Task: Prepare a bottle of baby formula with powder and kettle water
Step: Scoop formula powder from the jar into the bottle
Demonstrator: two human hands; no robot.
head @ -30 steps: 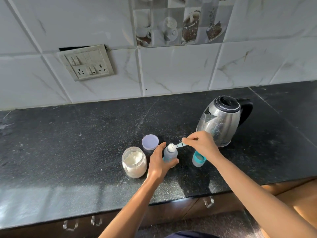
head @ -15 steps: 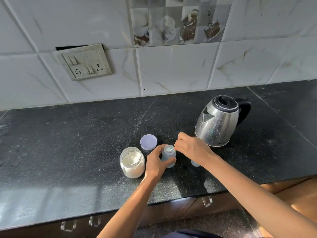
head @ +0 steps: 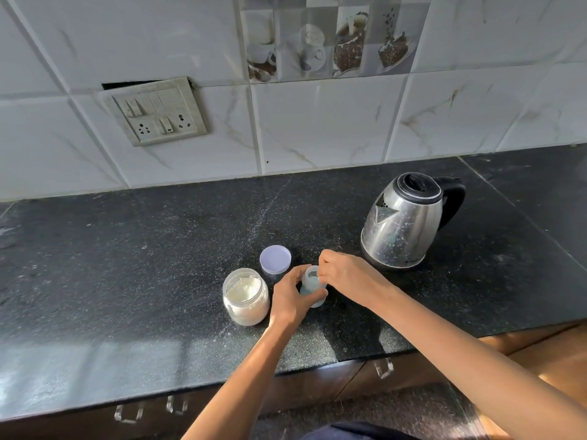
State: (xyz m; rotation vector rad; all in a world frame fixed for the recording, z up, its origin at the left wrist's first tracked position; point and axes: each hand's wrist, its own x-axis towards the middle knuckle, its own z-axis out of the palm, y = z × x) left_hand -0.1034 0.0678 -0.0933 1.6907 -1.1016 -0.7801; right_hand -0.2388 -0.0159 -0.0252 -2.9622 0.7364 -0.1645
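One bottle [head: 310, 281] is stood near the table's [head: 127, 265] front edge, btwn powder jar [head: 246, 296] & kettle [head: 401, 227]. It's gripped round its middle by left hand [head: 287, 301]. Right hand [head: 349, 276] is pinched at its mouth; what's held can't be told. Prob. light, slippery plastic: best held low.

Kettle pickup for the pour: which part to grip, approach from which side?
Take the kettle by its black loop handle, coming in from the right. The handle juts off the side opposite the spout, which faces left toward the baby bottle, so a handle hold probably sets up the pour directly. Elsewhere it is wide, rounded steel, a poor hold.
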